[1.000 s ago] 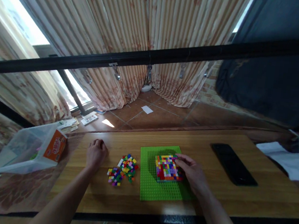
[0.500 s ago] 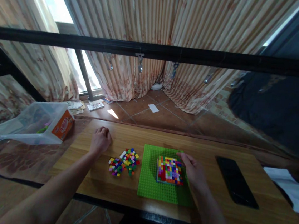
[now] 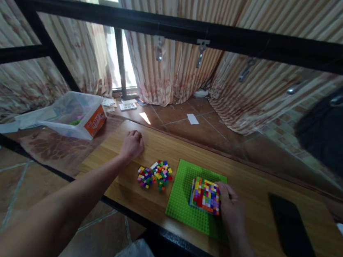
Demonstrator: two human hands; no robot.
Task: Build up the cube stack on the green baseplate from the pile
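Your brick block (image 3: 206,195) is sitting on the green baseplate (image 3: 178,199), many pieces seemingly joined already; whether its top is lacking any is hard to judge. Loose bricks (image 3: 161,175) are lying unplaced on the table (image 3: 157,145), at nine o'clock from it. Your right hand (image 3: 233,207), at three o'clock, is half curling at the block's edge, its grip unclear. Your left hand (image 3: 132,144), at ten o'clock, is resting loosely curled, showing nothing held

left hand (image 3: 132,145) is lying knuckles-up, fingers (image 3: 136,135) bending | left arm (image 3: 79,198) is slanting forward-right | right hand (image 3: 232,207) is pointing forward-left | right forearm (image 3: 245,252) is slanting likewise
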